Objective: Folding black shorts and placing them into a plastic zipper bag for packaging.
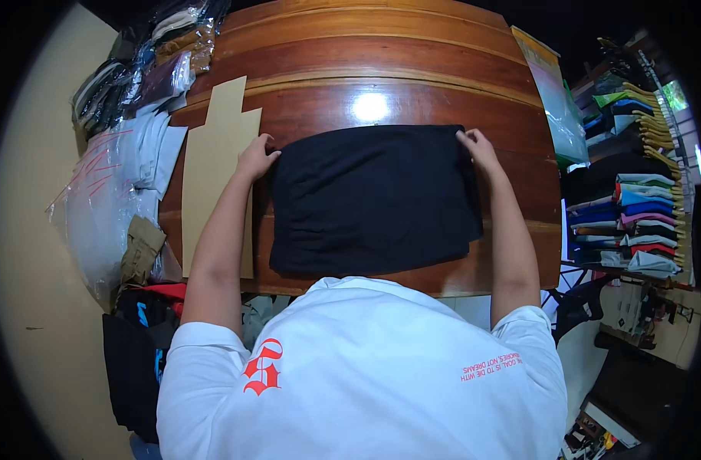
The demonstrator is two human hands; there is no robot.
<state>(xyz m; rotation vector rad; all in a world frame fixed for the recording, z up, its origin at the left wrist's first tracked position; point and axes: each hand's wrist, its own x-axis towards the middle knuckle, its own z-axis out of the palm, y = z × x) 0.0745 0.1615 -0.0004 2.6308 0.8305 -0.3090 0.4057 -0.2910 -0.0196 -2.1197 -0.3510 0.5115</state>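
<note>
A folded black garment (373, 201), its left end gathered as if elasticated, lies flat on the wooden table (350, 57) before me. At its upper left corner is my left hand (258, 158); the thumb reaches the cloth edge, with a gap between thumb and curled fingers. My right hand (479, 149) pinches the upper right corner, thumb on top of the cloth. Under my left forearm lies a flat brown cardboard template (221, 149) with a narrow stepped top.
Clear plastic bags (97, 184) and a stack of white packets (152, 149) line the table's left side. Bagged clothes (172, 46) are piled at the far left. To the right, plastic sleeves (557, 109) lie at the edge, beyond which clothes (643, 213) hang on a rack.
</note>
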